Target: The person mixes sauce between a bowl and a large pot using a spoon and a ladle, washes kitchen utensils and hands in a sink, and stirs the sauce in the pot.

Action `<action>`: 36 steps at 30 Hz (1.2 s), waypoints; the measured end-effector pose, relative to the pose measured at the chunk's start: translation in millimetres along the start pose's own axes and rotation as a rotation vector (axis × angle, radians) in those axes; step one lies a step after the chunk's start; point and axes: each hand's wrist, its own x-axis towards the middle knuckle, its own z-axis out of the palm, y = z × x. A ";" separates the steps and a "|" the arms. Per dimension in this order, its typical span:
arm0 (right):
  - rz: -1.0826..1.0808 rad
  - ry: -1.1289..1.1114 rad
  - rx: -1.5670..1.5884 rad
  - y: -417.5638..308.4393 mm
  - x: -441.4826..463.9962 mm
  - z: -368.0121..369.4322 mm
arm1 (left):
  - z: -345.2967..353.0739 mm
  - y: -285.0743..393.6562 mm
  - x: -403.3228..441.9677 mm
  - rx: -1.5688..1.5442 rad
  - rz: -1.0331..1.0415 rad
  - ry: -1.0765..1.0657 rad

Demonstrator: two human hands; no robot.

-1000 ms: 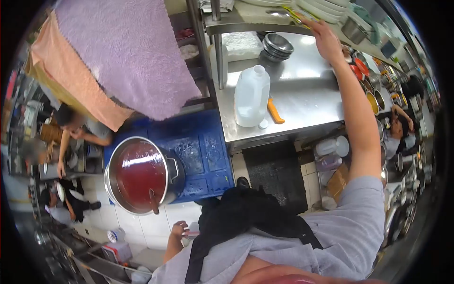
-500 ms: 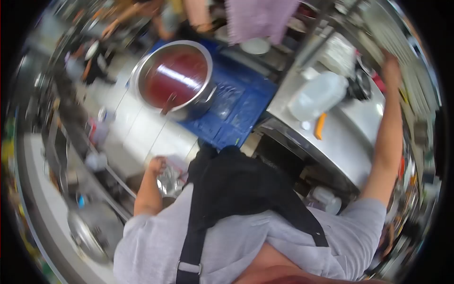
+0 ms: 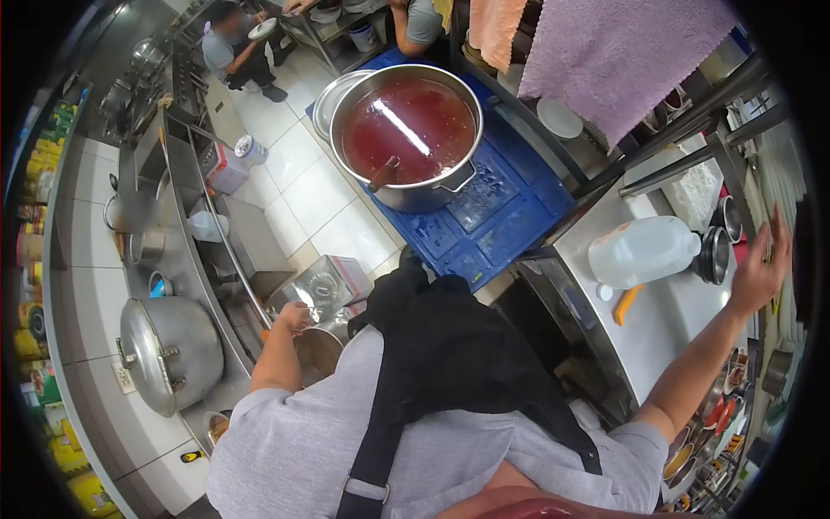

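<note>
My right hand (image 3: 762, 264) is raised at the right, over the steel counter (image 3: 666, 333) beside the shelf, fingers apart and nothing in it. A clear plastic jug (image 3: 644, 251) lies left of it, with a white cap (image 3: 604, 292) and an orange-handled tool (image 3: 628, 304) near. Dark metal bowls (image 3: 711, 255) are stacked between jug and hand. My left hand (image 3: 296, 317) is low at the left, beside a square metal tin (image 3: 320, 290) and above a steel pot (image 3: 318, 353); its fingers are curled, and what they hold, if anything, is unclear.
A large pot of red liquid (image 3: 411, 130) with a ladle handle stands on a blue platform (image 3: 497, 203). A lidded pot (image 3: 173, 355) sits on the left counter. One person (image 3: 233, 54) crouches at the top left; another person's arm (image 3: 413, 30) shows at top centre. Towels (image 3: 614, 56) hang above.
The view has swung left, bringing the left counter and lidded pot into sight. My right hand has come away from the shelf items and its fingers have spread. My left hand remains low.
</note>
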 end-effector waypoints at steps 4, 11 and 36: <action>-0.173 -0.133 0.370 -103.9 -71.9 41.5 | -25.3 22.2 29.7 -0.154 0.004 0.088; 0.054 -1.479 0.543 -205.1 -288.4 147.0 | -73.1 120.1 89.8 -0.018 0.217 0.020; -0.312 -1.179 -0.110 -526.5 -7.3 375.3 | -276.2 214.9 306.0 -0.201 0.366 -0.153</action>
